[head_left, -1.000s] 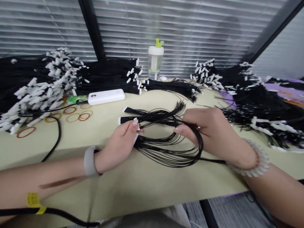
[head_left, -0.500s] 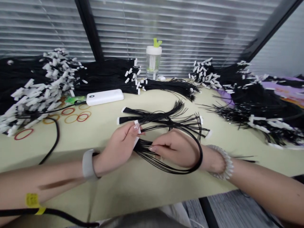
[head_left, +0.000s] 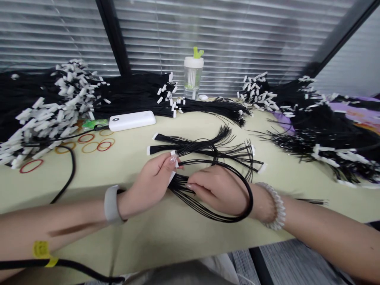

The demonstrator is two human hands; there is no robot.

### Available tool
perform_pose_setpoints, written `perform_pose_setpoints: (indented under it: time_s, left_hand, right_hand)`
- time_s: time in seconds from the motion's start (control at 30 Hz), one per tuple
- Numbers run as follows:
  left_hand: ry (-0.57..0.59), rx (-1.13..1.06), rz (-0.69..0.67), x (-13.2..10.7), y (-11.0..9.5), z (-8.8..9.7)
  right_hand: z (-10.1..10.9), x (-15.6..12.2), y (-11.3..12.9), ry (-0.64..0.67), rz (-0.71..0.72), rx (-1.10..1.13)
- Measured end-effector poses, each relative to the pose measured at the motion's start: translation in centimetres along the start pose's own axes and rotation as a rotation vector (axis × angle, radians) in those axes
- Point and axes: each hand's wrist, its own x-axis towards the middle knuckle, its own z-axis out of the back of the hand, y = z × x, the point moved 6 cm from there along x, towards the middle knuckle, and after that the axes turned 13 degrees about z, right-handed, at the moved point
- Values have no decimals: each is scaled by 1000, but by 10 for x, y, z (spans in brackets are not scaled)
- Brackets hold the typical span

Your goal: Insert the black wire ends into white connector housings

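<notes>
My left hand (head_left: 150, 184) pinches the white connector end of a bundle of thin black wires (head_left: 208, 209) at the middle of the table. My right hand (head_left: 218, 188) is closed on the same wires just right of the connector. The bundle loops round the back of my right hand and over its wrist. Behind the hands lie two more wire bundles with white ends (head_left: 190, 144), fanned out on the table (head_left: 166, 237).
Large heaps of black wires with white connectors (head_left: 50, 107) fill the left, back and right (head_left: 314, 126). A white power bank (head_left: 132, 120), coloured rubber bands (head_left: 95, 142), a black cable (head_left: 69, 174) and a clear bottle with a green spout (head_left: 192, 77) are also here.
My right hand has come in from the right to the connector end, bringing the wires round into a loop over its wrist. My left hand has stayed put.
</notes>
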Motion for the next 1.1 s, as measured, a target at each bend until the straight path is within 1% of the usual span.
perform_pose_setpoints:
  time_s: [0.13, 0.2, 0.3, 0.37, 0.47, 0.53, 0.57, 0.67, 0.7, 0.77, 0.8, 0.83, 0.87, 0.93, 0.97, 1.03, 1.1]
  left_hand:
    - [5, -3, 10, 0, 0, 0]
    - [0, 12, 12, 0, -1, 0]
    - [-7, 23, 10, 0, -1, 0]
    - [-15, 21, 13, 1, 0, 1]
    - [-24, 13, 26, 1, 1, 1]
    - [-19, 13, 30, 1, 2, 1]
    - [-14, 17, 30, 1, 2, 1]
    - [-10, 34, 27, 1, 1, 0]
    - [-12, 36, 25, 0, 0, 0]
    - [-8, 33, 19, 0, -1, 0]
    - [3, 32, 17, -1, -2, 0]
    - [13, 31, 14, -1, -2, -1]
    - [24, 30, 12, -1, -2, -1]
    - [40, 29, 20, -2, 0, -2]
    - [44, 25, 31, -2, 1, -2]
    - [50, 14, 58, -2, 5, -2]
    - [53, -3, 75, -1, 7, -2]
  right_hand:
    - [-2, 0, 5, 26, 46, -116]
    - [-3, 0, 5, 12, 72, -162]
    - [-2, 1, 4, -23, 120, -211]
    - [3, -1, -1, -9, 132, -218]
    - [20, -8, -20, 6, 19, -207]
    - [37, -16, -37, -40, -85, -173]
    - [45, -21, -47, -103, -152, -115]
    - [74, -39, -81, -492, -366, 48]
    - [80, -45, -90, -632, -407, 113]
    - [87, -53, -104, -857, -422, 305]
    - [89, -55, -109, -947, -410, 410]
    - [90, -57, -111, -1025, -404, 510]
    - [90, -58, -112, -1069, -407, 579]
    - [89, -56, -106, -1062, -430, 609]
    - [87, -54, -100, -1020, -440, 601]
    - [80, -45, -84, -862, -431, 574]
    - [68, -34, -64, -657, -366, 522]
